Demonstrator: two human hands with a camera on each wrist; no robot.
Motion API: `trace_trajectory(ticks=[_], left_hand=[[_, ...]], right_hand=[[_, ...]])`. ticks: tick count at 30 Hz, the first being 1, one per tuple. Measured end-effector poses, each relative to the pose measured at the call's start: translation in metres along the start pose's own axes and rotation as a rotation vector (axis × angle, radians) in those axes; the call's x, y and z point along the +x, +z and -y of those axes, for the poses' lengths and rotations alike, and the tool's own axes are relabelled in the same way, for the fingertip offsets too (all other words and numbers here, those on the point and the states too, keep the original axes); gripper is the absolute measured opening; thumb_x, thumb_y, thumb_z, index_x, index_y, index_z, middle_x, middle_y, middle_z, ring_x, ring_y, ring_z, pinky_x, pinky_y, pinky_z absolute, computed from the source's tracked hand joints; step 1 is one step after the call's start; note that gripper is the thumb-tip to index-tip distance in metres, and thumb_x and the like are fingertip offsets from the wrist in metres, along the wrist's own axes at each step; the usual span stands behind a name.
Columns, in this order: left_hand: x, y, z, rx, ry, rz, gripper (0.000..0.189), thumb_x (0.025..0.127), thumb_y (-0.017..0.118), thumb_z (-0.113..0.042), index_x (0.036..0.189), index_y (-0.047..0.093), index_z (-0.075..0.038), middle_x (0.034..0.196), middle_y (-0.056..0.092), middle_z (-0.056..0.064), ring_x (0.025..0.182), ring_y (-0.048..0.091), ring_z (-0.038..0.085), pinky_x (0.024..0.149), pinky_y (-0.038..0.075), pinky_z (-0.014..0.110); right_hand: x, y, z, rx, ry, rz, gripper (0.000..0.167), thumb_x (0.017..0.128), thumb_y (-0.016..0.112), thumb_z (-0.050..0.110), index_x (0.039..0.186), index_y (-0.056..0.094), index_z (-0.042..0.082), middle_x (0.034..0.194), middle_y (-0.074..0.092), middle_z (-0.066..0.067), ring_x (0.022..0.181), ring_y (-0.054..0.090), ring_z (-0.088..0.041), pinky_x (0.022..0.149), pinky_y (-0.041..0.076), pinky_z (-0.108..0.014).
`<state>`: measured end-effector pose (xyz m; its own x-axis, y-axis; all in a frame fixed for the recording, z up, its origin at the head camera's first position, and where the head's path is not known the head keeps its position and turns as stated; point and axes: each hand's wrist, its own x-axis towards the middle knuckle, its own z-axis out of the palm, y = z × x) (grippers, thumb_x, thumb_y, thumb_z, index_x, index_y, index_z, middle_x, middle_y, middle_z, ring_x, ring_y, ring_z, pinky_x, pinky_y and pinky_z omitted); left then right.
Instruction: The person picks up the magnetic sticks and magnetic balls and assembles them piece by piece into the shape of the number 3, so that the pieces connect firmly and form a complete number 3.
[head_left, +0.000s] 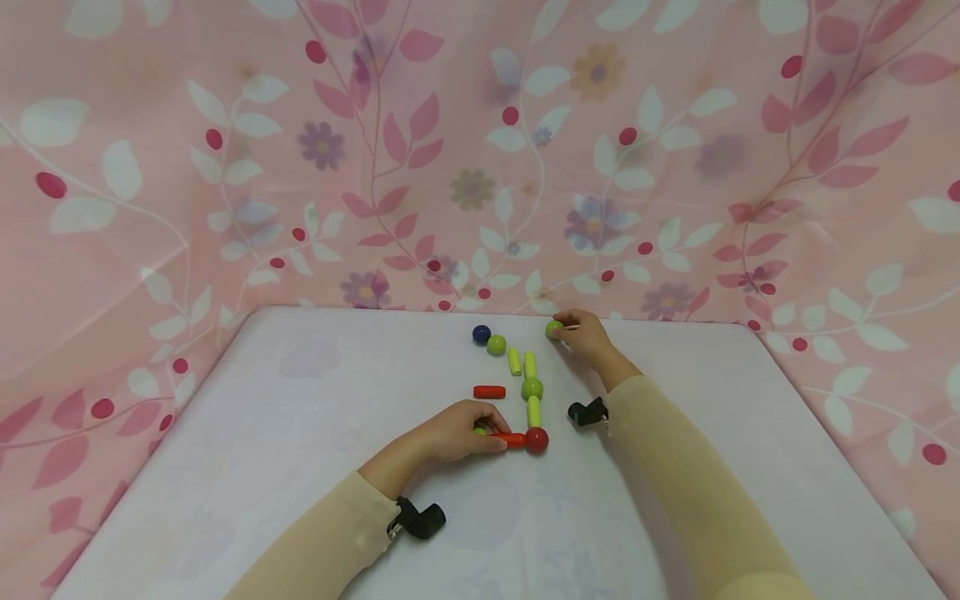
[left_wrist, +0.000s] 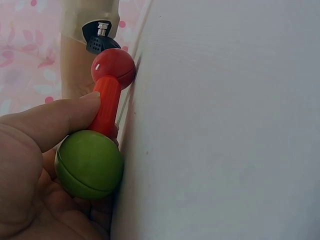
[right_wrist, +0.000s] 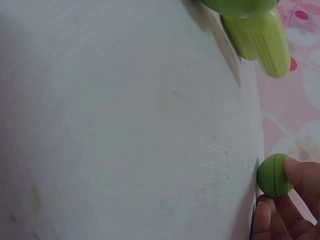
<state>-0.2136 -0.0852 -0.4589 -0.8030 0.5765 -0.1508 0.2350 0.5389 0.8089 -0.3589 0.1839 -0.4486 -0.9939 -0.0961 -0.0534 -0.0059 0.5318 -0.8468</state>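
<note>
In the head view, the left hand (head_left: 453, 429), just below the middle of the frame, pinches a red rod (head_left: 513, 440). A red ball (head_left: 536, 440) caps the rod's right end; the left wrist view shows the held green ball (left_wrist: 90, 164) at its other end, by the palm. From the red ball, a lower lime rod (head_left: 534, 412) runs up the frame to a middle green ball (head_left: 532, 388), topped by an upper lime rod (head_left: 530, 364).

The right hand (head_left: 587, 335), right of centre near the worktop's (head_left: 300, 458) far edge, pinches a separate green ball (head_left: 553, 330) between thumb and fingers.

Left of the upper lime rod lies a loose lime rod (head_left: 514, 362); farther up-left, a loose green ball (head_left: 497, 344) sits beside a dark blue ball (head_left: 481, 334). A loose red rod (head_left: 490, 392) lies sideways above the left hand. Pink floral cloth (head_left: 465, 150) fills the upper part of the frame.
</note>
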Motion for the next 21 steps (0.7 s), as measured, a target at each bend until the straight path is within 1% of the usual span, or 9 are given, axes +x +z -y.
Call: trace_trajectory(ticks=[5, 14, 18, 21], left_hand=[[0.0005, -0.0004, 0.0013, 0.006, 0.007, 0.001, 0.01, 0.091, 0.075, -0.026, 0.1, 0.072, -0.026, 0.092, 0.065, -0.011, 0.09, 0.056, 0.013, 0.082, 0.046, 0.033], [0.0, -0.0001, 0.0019, -0.014, -0.008, -0.009, 0.01, 0.091, 0.075, -0.025, 0.1, 0.072, -0.027, 0.094, 0.064, -0.01, 0.093, 0.055, 0.014, 0.083, 0.046, 0.034], [-0.0003, -0.0003, 0.0013, -0.02, -0.008, -0.006, 0.01, 0.091, 0.075, -0.026, 0.101, 0.072, -0.027, 0.094, 0.064, -0.01, 0.093, 0.054, 0.015, 0.083, 0.045, 0.034], [-0.0004, -0.0009, 0.0008, -0.022, -0.005, -0.005, 0.01, 0.091, 0.075, -0.026, 0.101, 0.072, -0.026, 0.095, 0.065, -0.01, 0.093, 0.055, 0.014, 0.085, 0.045, 0.034]], right_hand=[[0.0017, 0.0005, -0.0031, 0.006, 0.011, 0.016, 0.037, 0.098, 0.065, 0.012, 0.133, 0.059, 0.003, 0.134, 0.056, -0.017, 0.125, 0.053, -0.032, 0.099, 0.047, -0.04], [-0.0037, 0.0029, 0.0, 0.019, 0.005, 0.029, 0.036, 0.097, 0.067, 0.013, 0.131, 0.06, 0.003, 0.133, 0.057, -0.017, 0.121, 0.055, -0.032, 0.094, 0.049, -0.039], [-0.0064, 0.0055, 0.0027, 0.023, 0.001, 0.066, 0.036, 0.098, 0.066, 0.015, 0.132, 0.06, 0.005, 0.132, 0.058, -0.016, 0.118, 0.057, -0.03, 0.093, 0.05, -0.039], [-0.0076, 0.0078, 0.0054, 0.029, 0.022, 0.107, 0.035, 0.098, 0.066, 0.017, 0.132, 0.061, 0.007, 0.132, 0.059, -0.014, 0.114, 0.059, -0.028, 0.095, 0.05, -0.04]])
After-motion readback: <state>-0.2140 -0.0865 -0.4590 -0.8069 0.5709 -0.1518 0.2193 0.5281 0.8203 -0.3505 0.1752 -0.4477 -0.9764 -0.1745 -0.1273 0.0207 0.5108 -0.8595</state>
